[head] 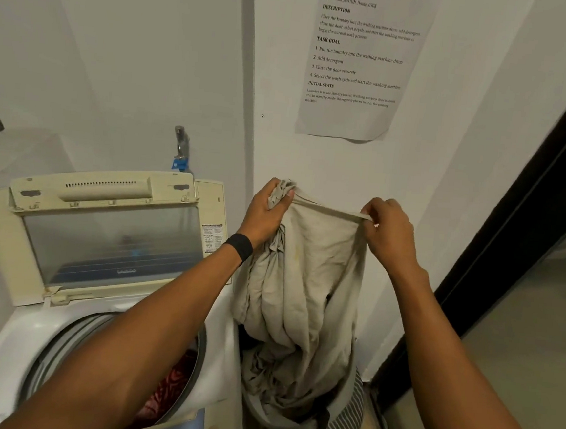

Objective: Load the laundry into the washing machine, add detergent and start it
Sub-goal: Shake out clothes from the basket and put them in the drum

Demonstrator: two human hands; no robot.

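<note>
Left hand point(268, 209) and right hand point(388, 230) clamp their grip on beige cloth point(303, 284) above basket point(347, 422) beside washer point(24, 339).

Beige cloth point(306, 284), striped grey basket point(349, 422)

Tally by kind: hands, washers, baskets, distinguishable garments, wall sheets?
Hands: 2 (left hand, right hand)
Washing machine: 1
Laundry basket: 1
Garments: 2 (beige cloth, red garment)
Wall sheet: 1
Total: 7
</note>
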